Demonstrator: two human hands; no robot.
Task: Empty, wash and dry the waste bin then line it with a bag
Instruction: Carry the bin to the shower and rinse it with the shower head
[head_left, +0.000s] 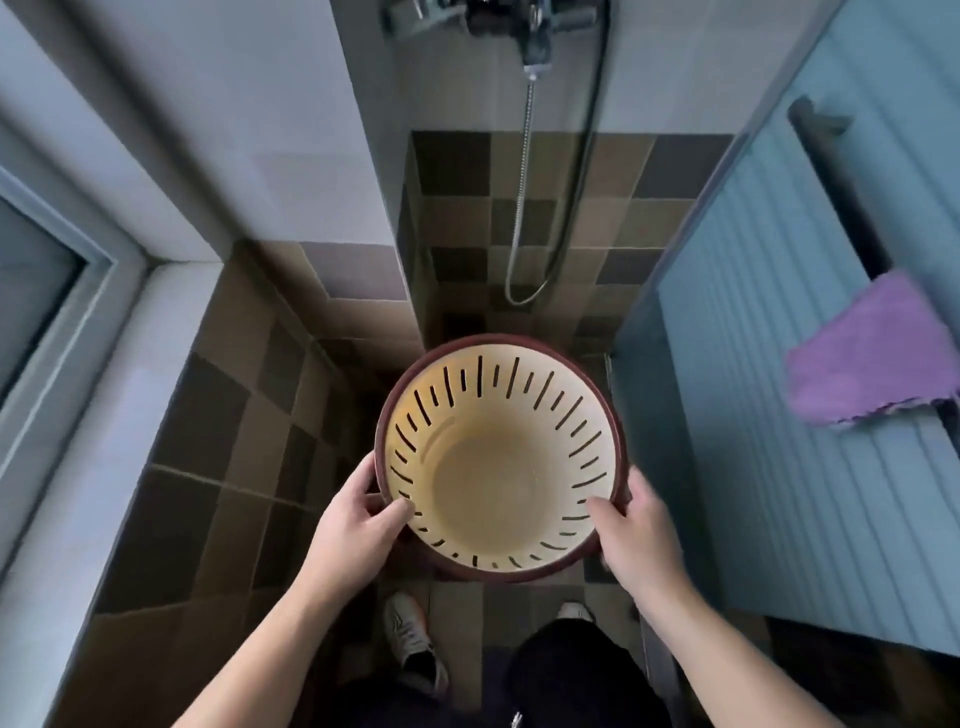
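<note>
Both of my hands grip the waste bin (498, 467) by its rim: my left hand (358, 525) holds the near-left edge with the thumb hooked over into the inside and the fingers curled round the outside, and my right hand (636, 540) holds the near-right edge the same way, thumb lying on the inner wall. I hold the bin upright in the air in front of me, mouth toward the camera, above the floor tiles (218, 493) and just ahead of my shoes (413, 639).

I see a round bin with a dark reddish-brown rim and outside, and a cream to pale yellow inside. Narrow dark slots of unequal length run all round the upper wall like spokes. The bottom is a plain disc, slightly duller and browner than the wall, with nothing lying in it. I cannot tell whether the inside is wet.

Beyond the bin, a checked wall of brown, tan and dark tiles rises behind it, and a metal shower hose (524, 208) hangs down in a loop from the dark fittings at the top. To my right a pale blue ribbed panel (779, 415) carries a purple cloth (872, 358) draped over a bar. To my left runs a white window frame (78, 322).
</note>
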